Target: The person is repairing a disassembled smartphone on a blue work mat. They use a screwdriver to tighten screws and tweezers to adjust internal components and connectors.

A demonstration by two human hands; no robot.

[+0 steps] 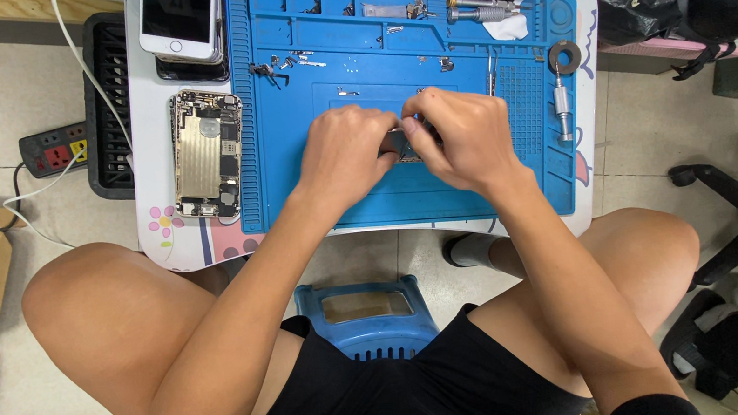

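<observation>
My left hand (345, 151) and right hand (461, 135) pinch a small part (401, 145) mid-mat (292, 189); the opened phone (209, 154) lies at nine o'clock, screws (287, 61) already out.

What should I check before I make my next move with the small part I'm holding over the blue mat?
1. Both hands on the part: left hand and right hand meet on a small dark metal part. Ok.
2. Firmness of grip: fingers cover it. Cannot tell.
3. Part over the blue silicone work mat: ok.
4. Loose small screws and brackets lie in the mat's upper area, apart from the hands: ok.
5. Opened silver phone body lies left of the mat on the white table, untouched: ok.
6. Silver screwdriver lies right of the hands: ok.
</observation>
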